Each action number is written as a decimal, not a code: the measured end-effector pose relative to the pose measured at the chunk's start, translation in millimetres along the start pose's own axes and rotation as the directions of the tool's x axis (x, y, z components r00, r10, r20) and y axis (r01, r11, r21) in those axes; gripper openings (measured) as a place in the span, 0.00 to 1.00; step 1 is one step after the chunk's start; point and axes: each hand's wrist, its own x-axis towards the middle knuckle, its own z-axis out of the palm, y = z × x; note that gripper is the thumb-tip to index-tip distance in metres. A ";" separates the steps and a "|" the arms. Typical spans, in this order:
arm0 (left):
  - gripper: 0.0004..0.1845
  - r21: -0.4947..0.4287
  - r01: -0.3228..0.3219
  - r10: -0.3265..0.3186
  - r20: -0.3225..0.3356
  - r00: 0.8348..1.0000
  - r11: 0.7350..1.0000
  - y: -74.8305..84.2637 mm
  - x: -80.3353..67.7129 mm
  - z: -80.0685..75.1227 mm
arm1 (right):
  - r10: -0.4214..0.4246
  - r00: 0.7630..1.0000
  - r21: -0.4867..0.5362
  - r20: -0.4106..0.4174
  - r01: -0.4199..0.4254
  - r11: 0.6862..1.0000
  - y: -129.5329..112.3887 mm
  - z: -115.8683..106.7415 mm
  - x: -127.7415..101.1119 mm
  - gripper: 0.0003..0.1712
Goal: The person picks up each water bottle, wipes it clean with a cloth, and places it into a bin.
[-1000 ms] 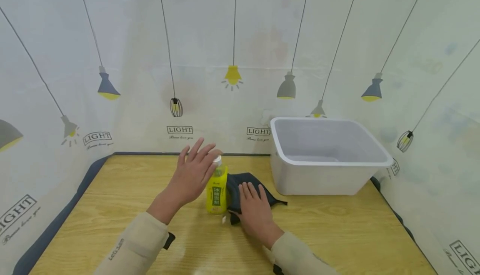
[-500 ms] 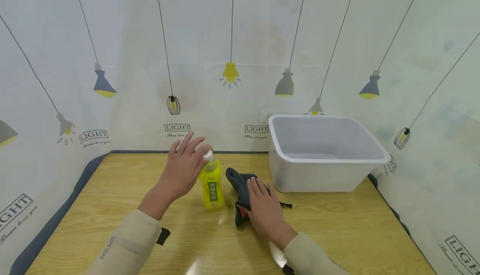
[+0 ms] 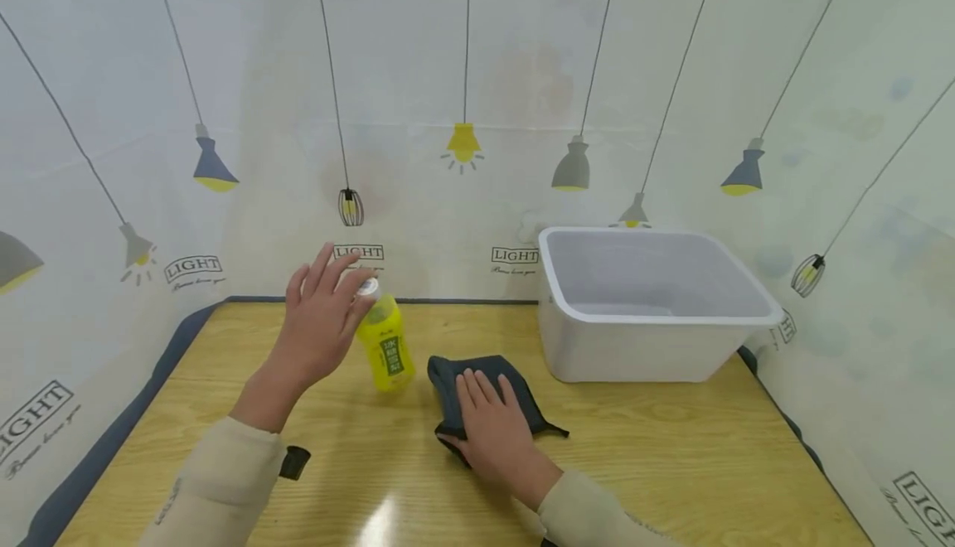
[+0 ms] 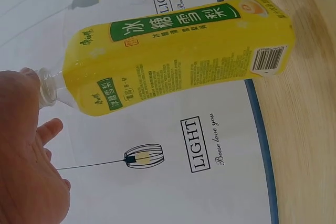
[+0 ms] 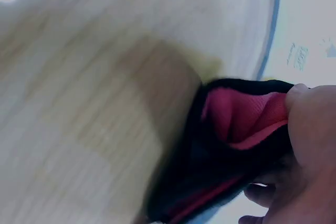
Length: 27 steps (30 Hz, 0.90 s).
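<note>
A yellow drink bottle (image 3: pixel 386 350) with a white cap leans slightly to the left of centre in the head view. My left hand (image 3: pixel 317 323) pinches it by the cap and neck, with the other fingers raised. Its yellow label and clear neck show in the left wrist view, where the bottle (image 4: pixel 178 51) fills the upper part. Whether the base touches the table cannot be told. To the right, my right hand (image 3: pixel 496 439) holds a dark blue fabric pouch (image 3: pixel 477 369) low over the table. The pouch's mouth gapes, and a pink lining (image 5: pixel 247 114) shows inside. Fingers under the pouch are partly hidden.
A large white plastic tub (image 3: pixel 656 352) stands at the back right of the wooden table (image 3: pixel 694 464), behind the pouch. Wall sheeting (image 3: pixel 418 199) printed with hanging lamps closes off the back and both sides.
The left hand has carried the bottle leftwards, away from the pouch, and the bottle leans more. The right hand has shifted the pouch slightly nearer, and the pouch lies spread wider.
</note>
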 end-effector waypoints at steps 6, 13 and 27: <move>0.18 0.000 -0.005 0.005 -0.028 1.000 1.000 -2.3 -3.2 -1.7 | -0.039 0.999 0.043 -0.012 0.040 0.998 -21.1 12.1 14.2 0.49; 0.18 0.022 0.006 -0.005 -0.044 0.999 1.000 -8.0 -6.4 -3.0 | -0.025 0.999 0.054 0.039 0.023 0.998 -35.7 25.2 28.6 0.52; 0.17 0.031 0.025 -0.024 -0.046 0.999 0.999 -11.9 -9.2 -4.6 | 0.016 0.996 -0.028 0.093 -0.013 1.000 -53.1 31.7 40.1 0.56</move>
